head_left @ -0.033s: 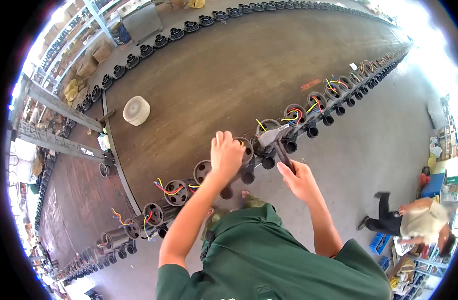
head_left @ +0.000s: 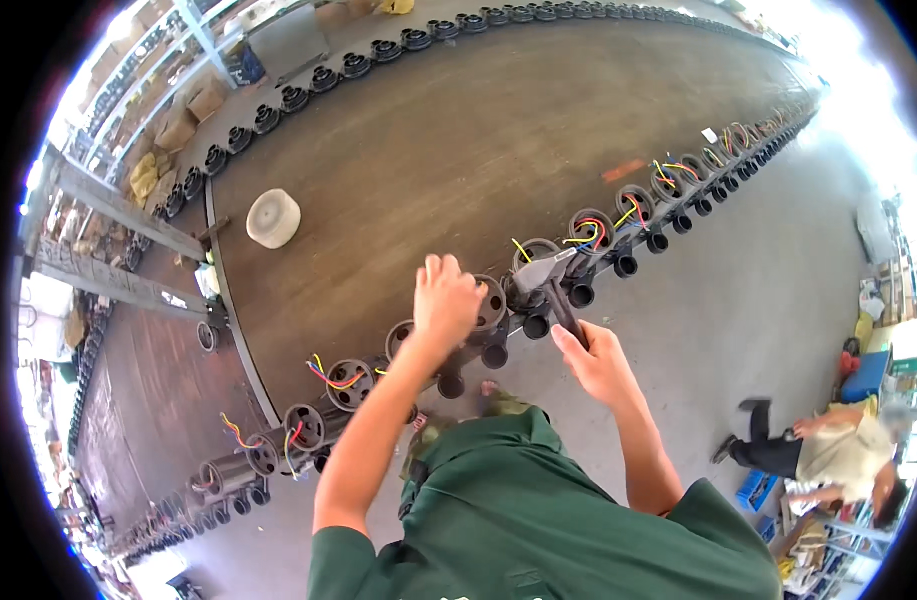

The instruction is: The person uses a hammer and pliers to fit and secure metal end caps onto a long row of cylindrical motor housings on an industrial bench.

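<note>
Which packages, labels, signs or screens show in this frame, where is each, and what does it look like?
Cardboard boxes: upper left, on shelving behind the conveyor; brown, blocky.
Yellow sacks: left, below the boxes; bulging.
Orange tag: flat on the brown conveyor top, right of centre; small rectangle.
White tag: by the wired round parts at the far right edge; tiny square.
Blue crate: floor, lower right.
No screens seen.

A row of round motor housings [head_left: 618, 215] ran along the near edge of the long conveyor table [head_left: 458, 130]. The left hand [head_left: 446, 300] lay on one housing; just right of it, the right hand [head_left: 600, 362] gripped a hammer [head_left: 553, 285]. A round disc [head_left: 274, 218] sat farther back left. A second person [head_left: 828, 455] crouched far right.
</note>
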Demonstrator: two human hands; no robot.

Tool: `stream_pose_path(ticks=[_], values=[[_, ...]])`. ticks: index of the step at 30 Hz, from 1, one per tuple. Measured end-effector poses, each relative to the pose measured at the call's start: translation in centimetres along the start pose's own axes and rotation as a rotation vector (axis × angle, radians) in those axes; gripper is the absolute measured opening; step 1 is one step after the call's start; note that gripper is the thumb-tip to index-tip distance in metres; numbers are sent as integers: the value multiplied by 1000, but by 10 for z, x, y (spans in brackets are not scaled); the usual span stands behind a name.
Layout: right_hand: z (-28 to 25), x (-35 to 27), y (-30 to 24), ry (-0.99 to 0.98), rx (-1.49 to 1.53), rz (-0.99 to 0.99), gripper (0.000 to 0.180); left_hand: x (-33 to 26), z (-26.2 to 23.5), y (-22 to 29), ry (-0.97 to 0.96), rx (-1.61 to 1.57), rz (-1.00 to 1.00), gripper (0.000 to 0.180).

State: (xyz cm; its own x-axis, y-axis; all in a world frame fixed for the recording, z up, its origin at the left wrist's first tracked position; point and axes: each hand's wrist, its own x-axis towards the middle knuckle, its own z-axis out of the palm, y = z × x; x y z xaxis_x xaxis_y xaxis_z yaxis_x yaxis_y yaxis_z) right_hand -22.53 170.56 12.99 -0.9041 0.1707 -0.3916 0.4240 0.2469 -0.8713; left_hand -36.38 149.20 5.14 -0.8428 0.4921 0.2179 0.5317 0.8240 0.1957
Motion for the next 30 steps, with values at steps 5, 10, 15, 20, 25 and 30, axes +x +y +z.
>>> stream_pose_path(ticks=[5, 10, 15, 20, 25, 30], values=[[34, 16, 3, -46, -78, -163, 40, 32, -16, -61, -198, -277, 47, 40], [50, 51, 50, -137, -444, -57, 48, 51, 11, -79, -607, -893, -218, 46], [33, 40, 3, -230, -197, 45, 43, 29, 18, -92, -695, -1311, -428, 48], [38, 32, -4, -228, 58, -78, 37, 28, 28, -97, -690, -1391, -461, 52], [61, 56, 45, -208, -438, -74, 46, 28, 39, -108, -728, -1416, -395, 50], [47, 36, -6, -275, -124, 14, 39, 20, 30, -102, -702, -1409, -428, 49]])
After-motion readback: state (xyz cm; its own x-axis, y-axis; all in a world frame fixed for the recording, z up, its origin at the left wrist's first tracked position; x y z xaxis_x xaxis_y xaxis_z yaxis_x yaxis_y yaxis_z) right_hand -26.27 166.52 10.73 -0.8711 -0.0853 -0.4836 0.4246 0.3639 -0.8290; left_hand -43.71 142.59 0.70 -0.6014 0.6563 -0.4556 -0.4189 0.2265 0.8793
